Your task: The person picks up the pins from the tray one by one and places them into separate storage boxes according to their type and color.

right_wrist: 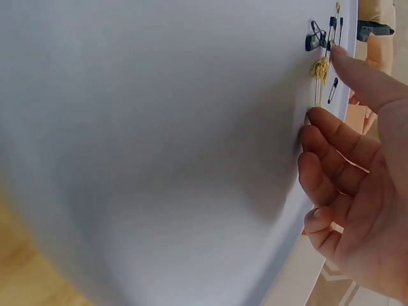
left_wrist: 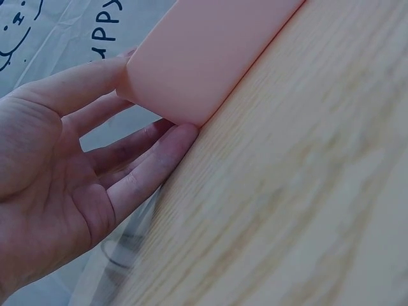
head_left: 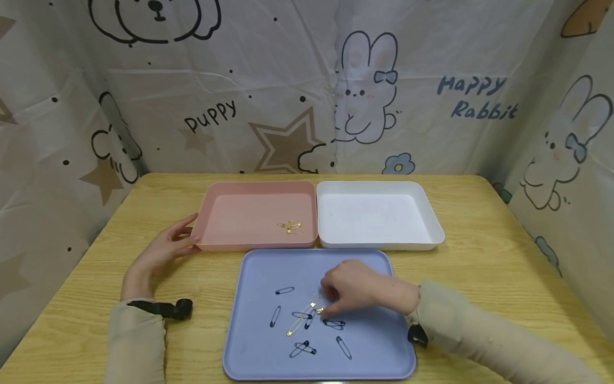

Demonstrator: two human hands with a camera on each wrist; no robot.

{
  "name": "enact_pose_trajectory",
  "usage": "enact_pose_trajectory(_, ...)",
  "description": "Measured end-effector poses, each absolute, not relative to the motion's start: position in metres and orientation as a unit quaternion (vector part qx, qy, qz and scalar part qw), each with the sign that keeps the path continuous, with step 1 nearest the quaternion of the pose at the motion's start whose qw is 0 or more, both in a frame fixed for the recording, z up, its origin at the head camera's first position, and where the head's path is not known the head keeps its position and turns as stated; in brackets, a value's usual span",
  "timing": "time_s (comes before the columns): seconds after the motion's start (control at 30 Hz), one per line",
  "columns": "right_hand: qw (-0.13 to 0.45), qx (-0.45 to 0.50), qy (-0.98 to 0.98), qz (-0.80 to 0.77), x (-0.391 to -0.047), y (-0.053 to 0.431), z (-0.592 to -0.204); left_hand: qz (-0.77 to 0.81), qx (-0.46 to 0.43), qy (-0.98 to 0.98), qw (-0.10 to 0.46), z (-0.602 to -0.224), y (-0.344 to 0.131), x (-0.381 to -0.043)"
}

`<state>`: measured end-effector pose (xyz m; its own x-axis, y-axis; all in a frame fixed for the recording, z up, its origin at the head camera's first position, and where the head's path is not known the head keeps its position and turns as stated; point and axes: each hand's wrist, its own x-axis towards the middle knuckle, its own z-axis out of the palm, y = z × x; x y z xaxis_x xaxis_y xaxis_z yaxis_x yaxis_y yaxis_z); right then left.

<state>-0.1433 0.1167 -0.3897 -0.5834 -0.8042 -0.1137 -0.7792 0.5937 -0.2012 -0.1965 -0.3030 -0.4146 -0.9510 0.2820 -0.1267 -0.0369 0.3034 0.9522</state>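
Observation:
My left hand (head_left: 165, 250) holds the left end of the pink tray (head_left: 259, 247). In the left wrist view the thumb lies low against the tray's corner, with the index finger up at its rim. Over the blue tray (head_left: 259, 266), my right hand (head_left: 352, 285) reaches down to gold safety pins (head_left: 320, 310). The right wrist view has these gold pins between thumb and index finger, which stand apart; its other fingers are bent. Black safety pins (head_left: 275, 316) lie scattered on the blue tray, some overlapping, with a longer gold safety pin (head_left: 299, 320) among them.
Several small gold safety pins (head_left: 290, 226) lie in the pink tray's right part. A white tray (head_left: 379, 213) stands against its right side. All three trays rest on a wooden table (head_left: 192, 346), with a printed cloth (head_left: 288, 80) behind.

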Motion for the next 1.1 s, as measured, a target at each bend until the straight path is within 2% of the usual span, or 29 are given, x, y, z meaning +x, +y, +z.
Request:
enact_pose_trajectory(0.43,0.122,-0.431,0.891,-0.073,-0.145,0.115,-0.389,0.58,0.073,0.8,0.134,-0.415,-0.303,-0.197)
enact_pose_trajectory(1.1,0.084,-0.455,0.883,-0.077,-0.151,0.114,-0.38,0.579,0.071,0.801,0.133,-0.415,-0.303,-0.197)
